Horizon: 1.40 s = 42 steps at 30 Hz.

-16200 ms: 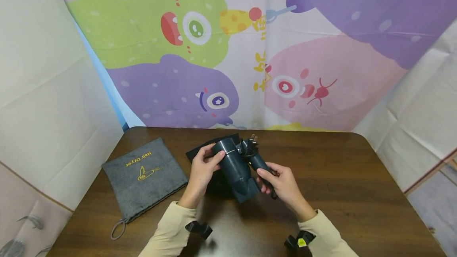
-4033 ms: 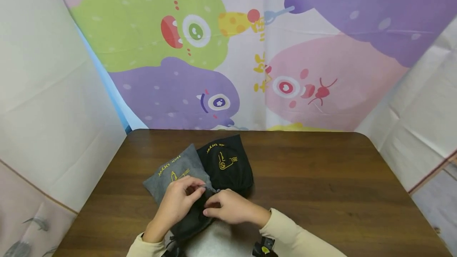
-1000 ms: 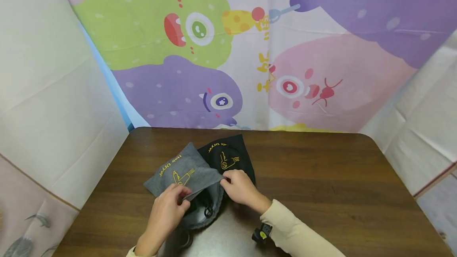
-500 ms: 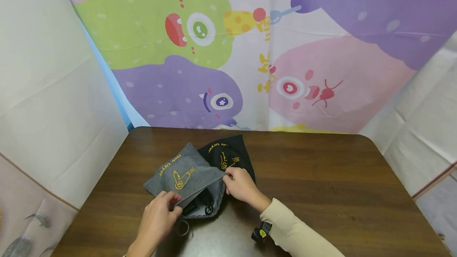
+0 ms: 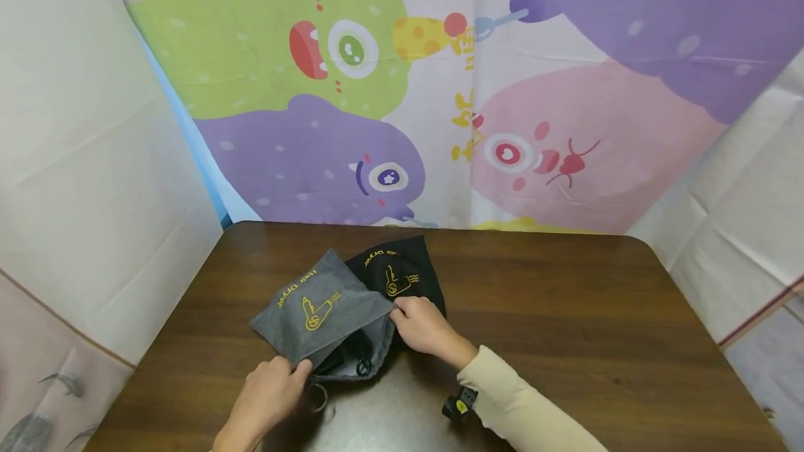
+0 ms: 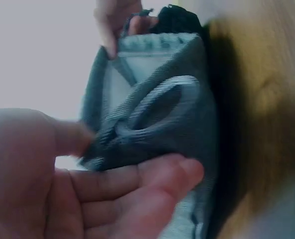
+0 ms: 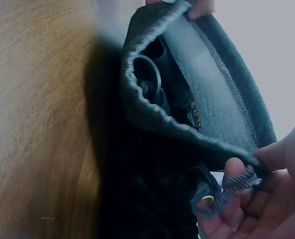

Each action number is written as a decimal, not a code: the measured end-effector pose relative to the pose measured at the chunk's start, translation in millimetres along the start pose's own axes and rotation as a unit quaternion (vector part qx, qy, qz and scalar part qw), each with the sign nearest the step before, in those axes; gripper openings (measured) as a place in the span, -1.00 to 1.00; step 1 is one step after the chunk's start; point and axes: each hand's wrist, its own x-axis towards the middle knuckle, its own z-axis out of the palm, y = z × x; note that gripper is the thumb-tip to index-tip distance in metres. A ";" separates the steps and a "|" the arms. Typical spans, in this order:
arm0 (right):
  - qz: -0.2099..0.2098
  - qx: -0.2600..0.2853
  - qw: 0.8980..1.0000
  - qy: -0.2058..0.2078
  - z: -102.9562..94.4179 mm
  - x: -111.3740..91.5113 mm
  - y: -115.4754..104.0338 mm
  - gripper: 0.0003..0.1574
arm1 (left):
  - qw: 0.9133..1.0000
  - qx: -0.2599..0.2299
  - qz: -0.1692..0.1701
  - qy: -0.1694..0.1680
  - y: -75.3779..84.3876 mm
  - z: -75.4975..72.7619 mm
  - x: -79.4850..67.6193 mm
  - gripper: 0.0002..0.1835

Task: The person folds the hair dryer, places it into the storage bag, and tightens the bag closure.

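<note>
A grey drawstring pouch with yellow "Hair Dryer" lettering and a dryer drawing lies on the table, its mouth spread towards me. My left hand pinches the near left corner of the mouth between thumb and fingers. The opposite corner is pinched by my right hand, with cord across its fingers in the right wrist view. Inside the mouth, a dark hair dryer with a hanging ring partly shows; the rest is hidden by cloth. A drawstring loop hangs beside my left fingers.
A filled black pouch with similar yellow print lies behind, partly covered by the grey one and my right hand. The brown wooden table extends to the right. A cartoon-print curtain hangs behind its far edge.
Earlier, both hands held a dark hair dryer above the table. Four seconds ago the grey pouch's mouth was gathered; now it is spread. Lately my left hand slid down-left along the rim to its corner.
</note>
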 end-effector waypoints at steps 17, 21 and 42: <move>-0.042 0.041 0.998 -0.001 2.2 0.4 -15.7 -0.60 | 0.997 -0.032 0.006 0.072 -3.6 5.2 5.5 -0.53; -0.065 0.072 0.995 -0.026 2.1 -1.0 -16.8 -0.59 | 0.996 -0.076 -0.023 0.037 -6.2 7.2 5.1 -0.42; -0.049 0.098 0.992 -0.062 -11.7 0.7 -1.2 -0.47 | 0.937 -0.337 -0.016 -0.093 -19.7 -0.7 15.0 -0.48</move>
